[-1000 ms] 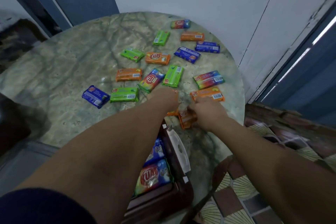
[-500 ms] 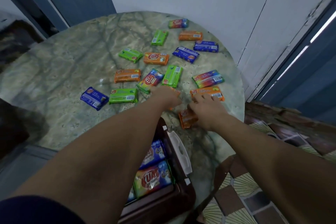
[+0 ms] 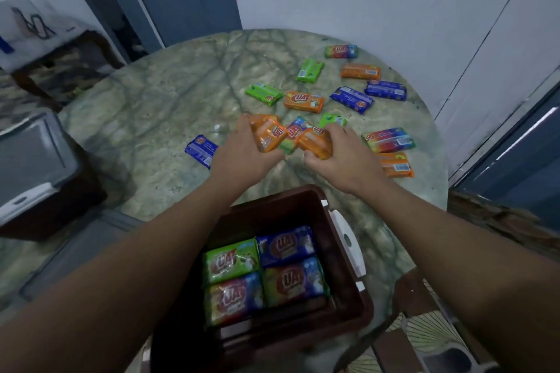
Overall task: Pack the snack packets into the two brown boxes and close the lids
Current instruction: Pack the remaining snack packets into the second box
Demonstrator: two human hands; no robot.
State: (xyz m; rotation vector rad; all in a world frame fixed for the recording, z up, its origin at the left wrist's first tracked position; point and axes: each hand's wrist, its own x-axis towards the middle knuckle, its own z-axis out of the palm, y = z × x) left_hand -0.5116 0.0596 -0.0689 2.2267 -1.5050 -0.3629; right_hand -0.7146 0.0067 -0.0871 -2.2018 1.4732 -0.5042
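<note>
An open brown box point(image 3: 351, 303) sits at the near edge of the round marble table point(image 3: 145, 118), with several snack packets lying flat inside. My left hand point(image 3: 242, 151) grips orange packets point(image 3: 268, 133) just beyond the box. Beside it, my right hand point(image 3: 342, 154) grips another orange packet point(image 3: 313, 141). Both hands are raised a little over the table, close together. More loose packets in green, orange, blue and rainbow colours lie scattered across the far right part of the table, among them a blue packet point(image 3: 200, 150) to the left of my left hand.
The box's white latch point(image 3: 347, 241) sticks out on its right side. A second brown box with a grey lid point(image 3: 33, 160) stands to the left, off the table. A white wall and a blue door frame lie behind the table. A patterned seat point(image 3: 424, 339) is at the lower right.
Both hands have picked up orange packets from the table and lifted them. The view has tilted down, showing more of the open box and the box at the left.
</note>
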